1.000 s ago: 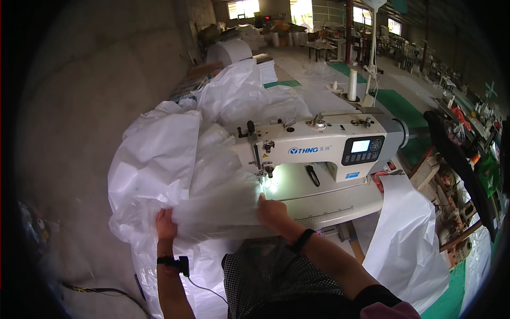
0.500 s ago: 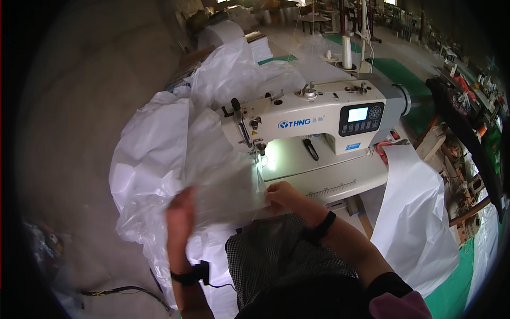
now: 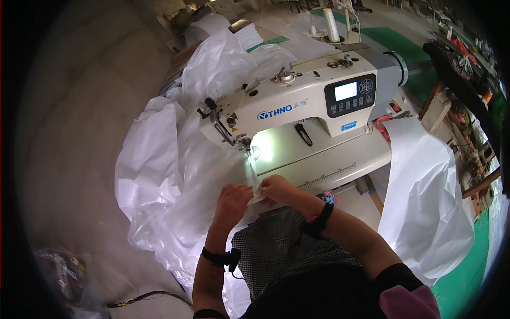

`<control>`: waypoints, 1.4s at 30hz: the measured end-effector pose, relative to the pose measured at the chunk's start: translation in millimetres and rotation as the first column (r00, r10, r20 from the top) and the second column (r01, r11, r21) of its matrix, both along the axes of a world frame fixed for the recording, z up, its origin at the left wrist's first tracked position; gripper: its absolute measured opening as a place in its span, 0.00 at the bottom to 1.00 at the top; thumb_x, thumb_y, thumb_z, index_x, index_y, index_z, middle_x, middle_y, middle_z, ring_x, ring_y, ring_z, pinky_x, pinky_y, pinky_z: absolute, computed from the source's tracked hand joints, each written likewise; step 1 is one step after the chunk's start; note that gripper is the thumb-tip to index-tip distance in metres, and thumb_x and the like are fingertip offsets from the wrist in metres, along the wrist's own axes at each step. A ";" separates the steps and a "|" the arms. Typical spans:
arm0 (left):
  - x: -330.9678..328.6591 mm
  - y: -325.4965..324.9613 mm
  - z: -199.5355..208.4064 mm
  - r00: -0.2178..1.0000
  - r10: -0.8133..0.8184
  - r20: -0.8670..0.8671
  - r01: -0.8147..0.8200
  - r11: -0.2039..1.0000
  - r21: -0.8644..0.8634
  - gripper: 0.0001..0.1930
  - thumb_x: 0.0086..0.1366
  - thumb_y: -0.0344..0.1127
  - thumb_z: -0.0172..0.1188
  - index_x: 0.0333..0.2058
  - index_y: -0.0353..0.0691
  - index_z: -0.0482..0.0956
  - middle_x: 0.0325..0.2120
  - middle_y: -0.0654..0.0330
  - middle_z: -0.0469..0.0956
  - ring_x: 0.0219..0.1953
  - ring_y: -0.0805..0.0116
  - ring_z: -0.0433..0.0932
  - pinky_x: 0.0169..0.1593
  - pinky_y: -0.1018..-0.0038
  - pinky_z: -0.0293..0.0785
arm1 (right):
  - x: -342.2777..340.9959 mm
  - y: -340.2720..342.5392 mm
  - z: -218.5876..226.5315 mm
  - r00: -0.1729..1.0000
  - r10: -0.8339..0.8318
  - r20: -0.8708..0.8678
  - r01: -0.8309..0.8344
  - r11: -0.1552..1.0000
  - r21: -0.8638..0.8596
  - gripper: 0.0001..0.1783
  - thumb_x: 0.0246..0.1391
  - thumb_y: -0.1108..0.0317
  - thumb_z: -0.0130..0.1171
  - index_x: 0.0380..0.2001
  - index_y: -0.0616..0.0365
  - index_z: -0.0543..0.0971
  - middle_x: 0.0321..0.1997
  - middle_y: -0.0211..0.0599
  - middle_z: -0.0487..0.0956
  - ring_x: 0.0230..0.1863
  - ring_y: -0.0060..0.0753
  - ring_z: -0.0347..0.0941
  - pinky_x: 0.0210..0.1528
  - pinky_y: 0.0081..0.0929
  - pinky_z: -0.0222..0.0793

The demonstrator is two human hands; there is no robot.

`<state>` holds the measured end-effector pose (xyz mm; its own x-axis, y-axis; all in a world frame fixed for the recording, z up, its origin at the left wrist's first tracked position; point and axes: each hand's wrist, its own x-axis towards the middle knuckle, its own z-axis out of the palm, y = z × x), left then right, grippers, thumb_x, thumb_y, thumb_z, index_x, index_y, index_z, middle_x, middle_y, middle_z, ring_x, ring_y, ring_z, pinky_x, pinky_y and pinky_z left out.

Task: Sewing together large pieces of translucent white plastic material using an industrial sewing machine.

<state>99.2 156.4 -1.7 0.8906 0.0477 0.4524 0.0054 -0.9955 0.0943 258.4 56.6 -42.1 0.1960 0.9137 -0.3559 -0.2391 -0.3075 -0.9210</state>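
Translucent white plastic sheeting (image 3: 204,173) runs from the needle area of a white sewing machine (image 3: 297,109) toward me and spills off to the left. Its right edge lies gathered in a narrow strip below the lit needle. On that edge, at the front of the machine bed, my right hand (image 3: 278,189) is closed with the fingers pinching the sheeting. Close beside it, my left hand (image 3: 234,203) has its fingers bent onto the same edge and appears to grip it. The fingertips of both hands nearly meet.
Black thread snips (image 3: 303,135) lie on the bed under the machine arm. Red-handled scissors (image 3: 382,127) sit at its right end, above a hanging white sheet (image 3: 419,196). Thread cones (image 3: 331,26) stand behind. A dark cable (image 3: 151,295) crosses the floor at lower left.
My left hand has moved right and come up beside my right hand at the sheeting's edge. The sheeting between them is drawn closer together. The view has shifted slightly.
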 end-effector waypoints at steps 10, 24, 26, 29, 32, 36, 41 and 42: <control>40.3 8.7 20.7 0.818 0.435 0.376 -0.322 0.888 -0.327 0.03 0.61 0.27 0.53 0.32 0.37 0.75 0.30 0.52 0.77 0.31 0.54 0.77 0.35 0.67 0.73 | -2.9 1.4 -7.6 0.999 -0.022 -0.023 0.022 1.000 0.000 0.10 0.54 0.69 0.51 0.33 0.67 0.76 0.29 0.42 0.79 0.27 0.35 0.79 0.23 0.30 0.77; 6.0 -57.6 -33.2 0.955 0.212 0.207 -0.146 0.944 -0.295 0.06 0.58 0.25 0.54 0.35 0.36 0.77 0.34 0.53 0.78 0.37 0.54 0.78 0.42 0.66 0.74 | -6.3 1.9 -11.9 0.975 -0.117 0.188 0.120 0.993 -0.006 0.16 0.52 0.61 0.56 0.26 0.67 0.78 0.23 0.44 0.78 0.21 0.33 0.76 0.24 0.29 0.74; -0.6 -61.5 -25.2 0.959 0.210 0.192 -0.158 0.954 -0.255 0.07 0.57 0.25 0.54 0.35 0.37 0.77 0.34 0.53 0.78 0.37 0.54 0.78 0.41 0.66 0.74 | -11.7 1.3 -8.1 0.924 -0.099 0.369 0.095 0.995 0.028 0.16 0.53 0.61 0.55 0.27 0.68 0.77 0.23 0.42 0.77 0.21 0.35 0.77 0.23 0.29 0.75; -19.8 -57.1 -12.2 0.991 0.134 0.005 -0.122 0.916 -0.383 0.10 0.56 0.28 0.56 0.38 0.36 0.76 0.38 0.53 0.77 0.41 0.53 0.76 0.45 0.64 0.72 | -26.1 0.4 -2.1 0.860 -0.141 0.490 0.144 0.989 0.033 0.14 0.52 0.64 0.53 0.28 0.67 0.74 0.23 0.51 0.77 0.21 0.44 0.77 0.23 0.35 0.74; -46.1 -41.3 -5.8 0.972 0.223 0.080 -0.212 0.969 -0.129 0.18 0.52 0.31 0.59 0.44 0.37 0.74 0.45 0.53 0.74 0.49 0.52 0.71 0.52 0.59 0.66 | -48.5 -2.6 2.3 0.480 -0.266 0.836 0.192 0.962 0.196 0.12 0.52 0.66 0.51 0.31 0.67 0.71 0.24 0.53 0.78 0.24 0.50 0.77 0.26 0.40 0.73; -88.7 -17.9 -16.5 0.932 0.363 -0.025 -0.364 0.930 -0.049 0.23 0.51 0.35 0.59 0.48 0.40 0.72 0.49 0.54 0.71 0.54 0.56 0.68 0.60 0.53 0.56 | -66.3 -11.9 3.8 0.233 -0.088 0.969 0.171 0.984 0.048 0.08 0.49 0.71 0.51 0.32 0.64 0.68 0.24 0.46 0.79 0.26 0.47 0.78 0.27 0.37 0.73; -138.5 14.6 -37.3 0.856 0.513 -0.058 -0.508 0.857 0.081 0.20 0.53 0.32 0.55 0.47 0.43 0.73 0.49 0.57 0.72 0.56 0.57 0.67 0.61 0.53 0.55 | -68.9 -15.0 -1.0 -0.040 -0.153 0.987 0.075 0.985 0.156 0.08 0.49 0.71 0.51 0.32 0.62 0.69 0.23 0.42 0.79 0.24 0.42 0.78 0.24 0.35 0.73; -146.2 20.0 -40.3 0.834 0.546 -0.080 -0.536 0.836 0.118 0.21 0.53 0.27 0.54 0.49 0.41 0.72 0.52 0.57 0.70 0.57 0.56 0.65 0.61 0.54 0.54 | -68.9 -12.8 -2.5 -0.040 -0.065 0.997 0.083 0.994 0.069 0.11 0.48 0.71 0.51 0.35 0.64 0.71 0.22 0.40 0.79 0.23 0.40 0.78 0.22 0.33 0.72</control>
<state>-47.0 176.5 -42.0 0.7768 0.5006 0.3820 0.5500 -0.8348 -0.0245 189.5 43.7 -44.6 0.4225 0.8652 0.2701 0.9011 -0.3688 -0.2282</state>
